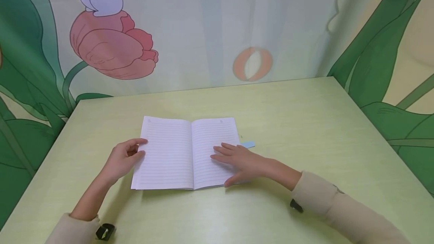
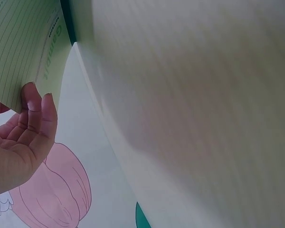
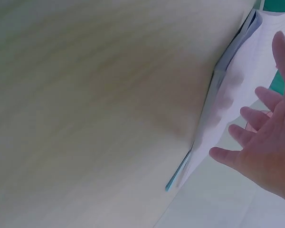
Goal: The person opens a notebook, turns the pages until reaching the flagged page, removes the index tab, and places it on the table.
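Observation:
An open notebook [image 1: 166, 153] with lined white pages lies at the middle of the table. My left hand [image 1: 120, 159] pinches its left edge between thumb and fingers, and that side is raised off the table. In the left wrist view the printed green outer cover [image 2: 31, 52] shows, with the fingers at its edge. Over the right page my right hand [image 1: 242, 161] is spread, fingers straight; finger shadows fall on the paper in the right wrist view. Whether its palm touches the page I cannot tell. From the notebook's right side sticks out a light blue strip [image 1: 249, 144], mostly hidden.
The pale green-yellow table [image 1: 288, 116] extends around the notebook. Behind it hangs a printed curtain [image 1: 190, 29] with a pink flower, a rabbit and a ball. Green leaf prints flank both sides. Small black devices [image 1: 106, 232] sit by the sleeves.

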### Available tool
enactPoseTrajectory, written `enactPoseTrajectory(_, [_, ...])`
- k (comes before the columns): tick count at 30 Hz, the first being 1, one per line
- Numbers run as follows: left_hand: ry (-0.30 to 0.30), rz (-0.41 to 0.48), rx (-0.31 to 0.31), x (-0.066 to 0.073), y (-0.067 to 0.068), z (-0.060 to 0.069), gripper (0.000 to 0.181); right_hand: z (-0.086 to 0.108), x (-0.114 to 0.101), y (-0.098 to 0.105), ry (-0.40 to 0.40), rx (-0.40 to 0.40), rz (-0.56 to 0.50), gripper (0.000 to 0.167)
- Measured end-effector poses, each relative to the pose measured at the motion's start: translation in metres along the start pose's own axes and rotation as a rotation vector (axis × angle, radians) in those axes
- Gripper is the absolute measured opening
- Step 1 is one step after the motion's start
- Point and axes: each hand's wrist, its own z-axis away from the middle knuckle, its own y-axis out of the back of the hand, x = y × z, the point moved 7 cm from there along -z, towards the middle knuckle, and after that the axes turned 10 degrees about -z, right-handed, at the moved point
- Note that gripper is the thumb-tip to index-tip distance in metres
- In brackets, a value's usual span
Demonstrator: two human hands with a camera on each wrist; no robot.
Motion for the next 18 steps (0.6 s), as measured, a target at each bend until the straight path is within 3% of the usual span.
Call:
enactPoseTrajectory(8, [-0.009, -0.008, 0.003, 0.000, 0.000, -0.001, 0.033, 0.014, 0.011, 0.003, -0.016, -0.025, -0.030, 0.079])
enactPoseTrajectory(18, [0.004, -0.008, -0.001, -0.001, 0.000, -0.001, 0.034, 0.022, 0.028, 0.000, -0.099, -0.049, -0.010, 0.080])
